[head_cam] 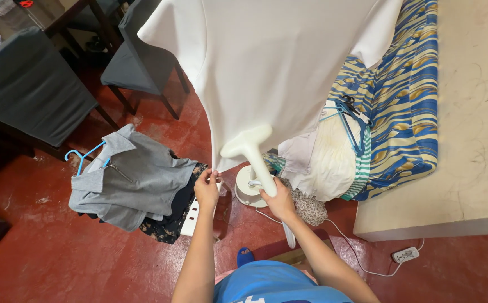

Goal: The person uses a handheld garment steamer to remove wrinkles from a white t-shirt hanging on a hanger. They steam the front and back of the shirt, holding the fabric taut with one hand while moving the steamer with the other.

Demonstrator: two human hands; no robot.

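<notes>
White shirt (266, 62) hanging upright mid-frame over the red floor (58, 252). Left hand (206, 189) at its bottom corner, fingers pinching the hem. Right hand (279, 201) wrapped tight around the handle of a cream garment steamer (248, 147), head pressed against the fabric. Just left, grey clothes (129, 177) piled with a blue hanger (82, 155). Right, more laundry on a striped blue mattress (401, 101).

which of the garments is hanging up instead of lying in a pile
The white shirt: it hangs stretched out, its bottom corner pinched by the left hand. The grey shirt lies heaped by the chairs; the others are piled against the striped mattress.
</notes>
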